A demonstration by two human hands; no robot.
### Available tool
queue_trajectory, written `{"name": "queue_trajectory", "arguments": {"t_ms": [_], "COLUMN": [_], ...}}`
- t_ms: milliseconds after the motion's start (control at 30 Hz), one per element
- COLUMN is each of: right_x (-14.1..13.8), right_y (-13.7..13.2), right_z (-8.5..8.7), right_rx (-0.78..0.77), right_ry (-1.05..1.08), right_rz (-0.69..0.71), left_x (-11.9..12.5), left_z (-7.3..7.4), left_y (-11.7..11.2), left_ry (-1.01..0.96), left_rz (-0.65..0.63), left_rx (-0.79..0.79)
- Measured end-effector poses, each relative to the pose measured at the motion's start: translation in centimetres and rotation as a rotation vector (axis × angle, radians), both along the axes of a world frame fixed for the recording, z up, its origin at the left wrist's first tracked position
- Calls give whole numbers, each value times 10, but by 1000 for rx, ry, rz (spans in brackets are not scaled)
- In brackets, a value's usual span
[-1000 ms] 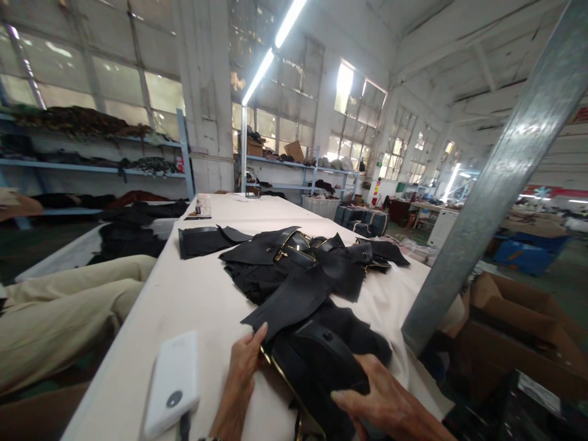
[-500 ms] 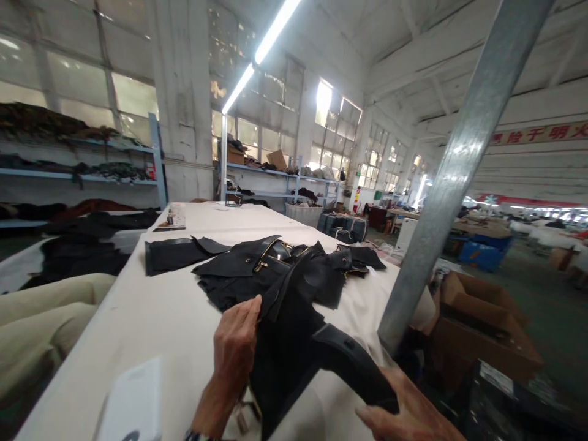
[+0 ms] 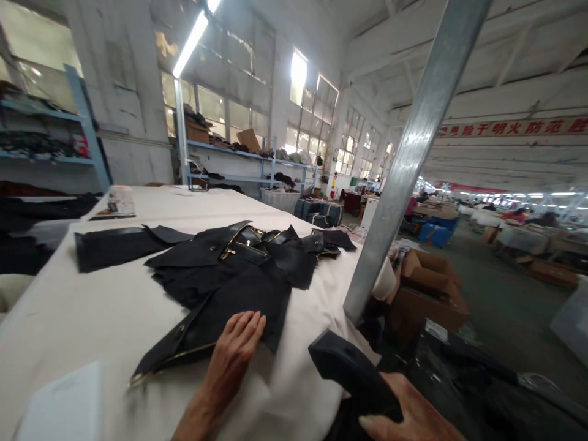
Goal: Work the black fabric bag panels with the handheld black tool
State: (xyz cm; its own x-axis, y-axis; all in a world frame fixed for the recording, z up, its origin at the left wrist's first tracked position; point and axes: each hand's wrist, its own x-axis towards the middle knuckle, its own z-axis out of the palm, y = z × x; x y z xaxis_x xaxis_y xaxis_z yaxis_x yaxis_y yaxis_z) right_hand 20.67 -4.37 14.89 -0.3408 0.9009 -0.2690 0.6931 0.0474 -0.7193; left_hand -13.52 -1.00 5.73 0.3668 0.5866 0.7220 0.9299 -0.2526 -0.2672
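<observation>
Fingers of left hand (image 3: 236, 343) flat on black panel (image 3: 229, 312); right hand (image 3: 404, 416), half cropped, grips black piece (image 3: 349, 370).

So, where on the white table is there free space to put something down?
Bare cloth lies on the table left of the left hand, between the white device and the black pieces. More is free at the far end, right of the card. The middle is crowded.

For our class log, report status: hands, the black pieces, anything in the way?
Left hand flat on black panel. Right hand has its grip on black strap, off table edge. Metal post stands close right.
</observation>
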Motion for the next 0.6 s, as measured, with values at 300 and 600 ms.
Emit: {"name": "queue_trajectory", "arguments": {"t_ms": [300, 600], "right_x": [-12, -39], "right_y": [0, 17], "right_z": [-19, -28], "right_rx": [-130, -239], "right_ry": [169, 207], "right_rz": [226, 251], "left_x": [25, 26], "left_z": [-40, -53], "left_y": [-18, -29], "left_ry": [37, -73], "left_rz": [0, -78], "left_rx": [-328, -276]}}
